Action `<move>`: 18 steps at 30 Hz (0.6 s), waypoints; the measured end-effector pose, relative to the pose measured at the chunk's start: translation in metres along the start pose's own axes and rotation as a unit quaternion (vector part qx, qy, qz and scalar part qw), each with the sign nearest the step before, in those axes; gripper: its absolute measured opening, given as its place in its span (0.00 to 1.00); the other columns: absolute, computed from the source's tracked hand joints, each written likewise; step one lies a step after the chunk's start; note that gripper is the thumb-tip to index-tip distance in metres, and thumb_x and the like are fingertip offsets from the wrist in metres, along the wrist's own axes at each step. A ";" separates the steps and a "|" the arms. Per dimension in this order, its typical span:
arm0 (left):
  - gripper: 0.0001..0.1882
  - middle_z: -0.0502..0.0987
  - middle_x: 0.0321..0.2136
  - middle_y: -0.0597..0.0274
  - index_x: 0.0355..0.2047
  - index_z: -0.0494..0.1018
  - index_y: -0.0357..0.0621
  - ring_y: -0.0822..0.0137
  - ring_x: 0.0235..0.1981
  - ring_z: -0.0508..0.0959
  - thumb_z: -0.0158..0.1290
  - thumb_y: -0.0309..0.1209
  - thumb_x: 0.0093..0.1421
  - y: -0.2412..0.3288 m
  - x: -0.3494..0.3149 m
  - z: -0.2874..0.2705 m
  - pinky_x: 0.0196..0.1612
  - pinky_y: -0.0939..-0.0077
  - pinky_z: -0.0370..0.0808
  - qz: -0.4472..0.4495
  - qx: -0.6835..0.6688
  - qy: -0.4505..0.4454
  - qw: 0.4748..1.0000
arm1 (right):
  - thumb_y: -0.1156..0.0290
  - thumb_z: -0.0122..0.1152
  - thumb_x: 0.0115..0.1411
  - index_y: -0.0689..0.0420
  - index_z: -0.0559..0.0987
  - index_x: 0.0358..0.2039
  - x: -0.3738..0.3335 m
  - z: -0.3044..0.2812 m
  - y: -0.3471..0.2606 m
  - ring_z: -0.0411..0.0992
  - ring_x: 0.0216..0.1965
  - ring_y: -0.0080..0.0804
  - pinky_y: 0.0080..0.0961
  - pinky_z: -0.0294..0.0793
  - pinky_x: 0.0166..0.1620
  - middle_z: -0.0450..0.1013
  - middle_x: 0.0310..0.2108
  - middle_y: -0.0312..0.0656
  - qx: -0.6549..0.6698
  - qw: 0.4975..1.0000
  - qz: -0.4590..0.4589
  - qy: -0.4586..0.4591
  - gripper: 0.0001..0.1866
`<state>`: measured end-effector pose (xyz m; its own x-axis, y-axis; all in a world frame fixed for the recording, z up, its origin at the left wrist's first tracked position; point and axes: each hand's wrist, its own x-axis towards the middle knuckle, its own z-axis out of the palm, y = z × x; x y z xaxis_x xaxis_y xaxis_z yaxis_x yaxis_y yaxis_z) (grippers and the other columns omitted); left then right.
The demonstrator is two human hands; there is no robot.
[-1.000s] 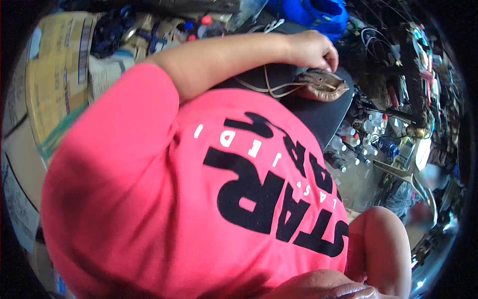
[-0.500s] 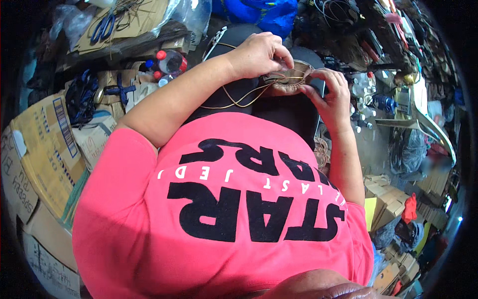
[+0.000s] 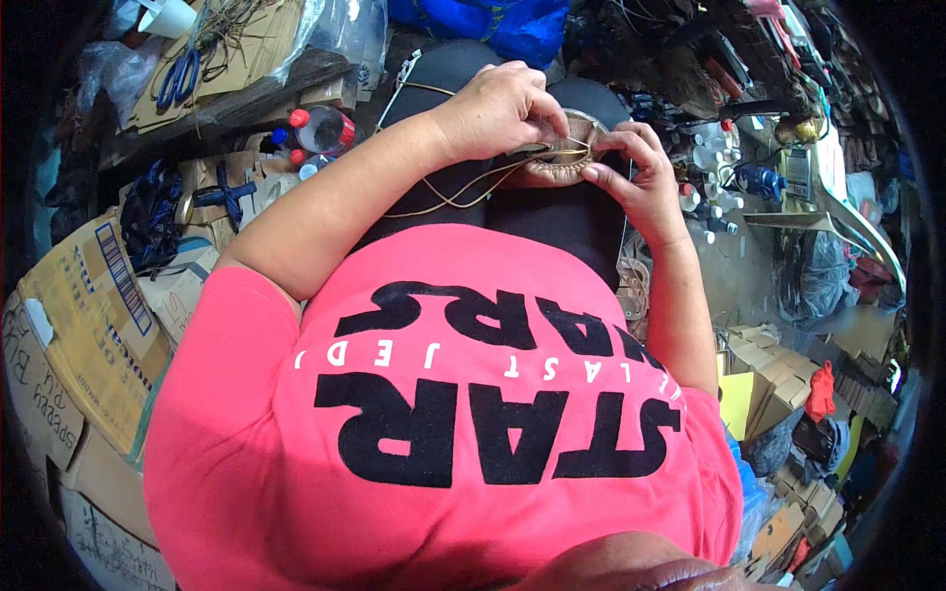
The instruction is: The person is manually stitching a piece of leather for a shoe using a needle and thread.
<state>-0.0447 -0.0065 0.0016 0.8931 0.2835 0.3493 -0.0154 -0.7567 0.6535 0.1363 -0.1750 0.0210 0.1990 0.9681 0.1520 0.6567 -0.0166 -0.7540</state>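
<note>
A brown leather shoe upper with a puckered, stitched rim lies over my lap, its hollow side facing up. My right hand pinches its right edge between thumb and fingers. Over its left side, my left hand is closed in a pinch, and a thin strand runs from the fingertips toward the right hand. Loops of tan cord cross the leather and trail left over my dark trousers. Part of the upper is hidden behind my left fingers.
Blue-handled scissors lie on cardboard at the upper left, near red-capped bottles. A blue bag sits beyond my knees. Cardboard boxes stand at the left; several bottles and more clutter fill the right.
The hands and leather upper sit slightly farther left in the picture, as does much of the scene. Both hands keep about the same hold, and the strand between them looks straighter.
</note>
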 end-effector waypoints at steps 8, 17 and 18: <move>0.07 0.67 0.22 0.65 0.31 0.83 0.57 0.62 0.32 0.69 0.63 0.31 0.49 0.002 -0.002 0.000 0.39 0.67 0.66 -0.025 -0.003 -0.024 0.999 | 0.68 0.76 0.44 0.56 0.81 0.36 -0.007 0.007 0.006 0.69 0.46 0.31 0.27 0.69 0.50 0.70 0.39 0.38 0.065 0.997 0.021 0.021 0.18; 0.07 0.66 0.21 0.65 0.31 0.83 0.57 0.62 0.32 0.69 0.63 0.32 0.49 0.004 -0.003 0.002 0.39 0.67 0.67 -0.018 0.016 -0.024 0.999 | 0.68 0.76 0.44 0.55 0.81 0.35 -0.008 0.009 0.008 0.68 0.45 0.31 0.27 0.68 0.51 0.70 0.38 0.37 0.059 0.998 0.017 0.029 0.17; 0.07 0.66 0.21 0.65 0.31 0.83 0.57 0.62 0.32 0.69 0.63 0.31 0.49 0.004 -0.002 0.002 0.38 0.67 0.67 -0.021 0.018 -0.026 0.999 | 0.69 0.76 0.43 0.55 0.81 0.35 -0.008 0.009 0.009 0.68 0.45 0.31 0.27 0.68 0.51 0.70 0.38 0.37 0.065 0.997 0.017 0.030 0.17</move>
<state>-0.0459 -0.0117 0.0021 0.9148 0.2852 0.2860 0.0380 -0.7658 0.6420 0.1338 -0.1807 0.0073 0.2649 0.9511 0.1589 0.5496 -0.0135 -0.8353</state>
